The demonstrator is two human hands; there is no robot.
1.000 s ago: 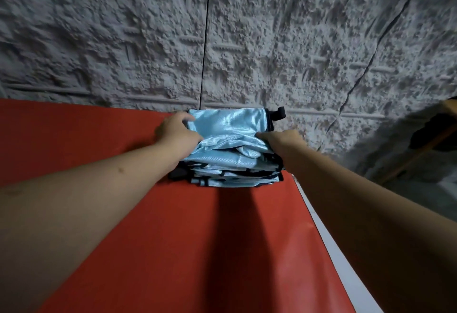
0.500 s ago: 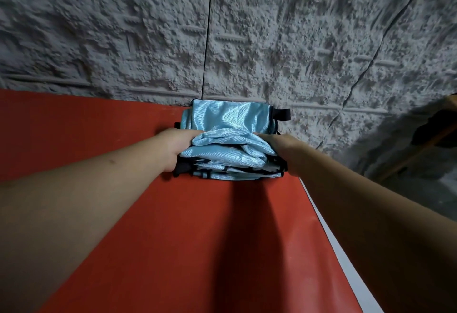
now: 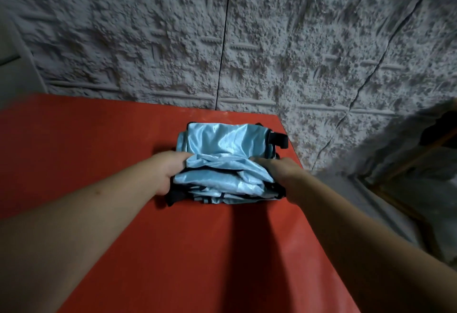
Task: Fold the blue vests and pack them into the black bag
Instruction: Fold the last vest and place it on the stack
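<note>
Both hands flank the stack of blue vests (image 3: 223, 164): left hand (image 3: 166, 172) grips its left edge, right hand (image 3: 280, 171) grips its right. Vests sit in the black bag (image 3: 278, 140) on the red counter (image 3: 99, 139), near its far right corner.

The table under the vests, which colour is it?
Red table; the head view, the only one, shows it.
</note>
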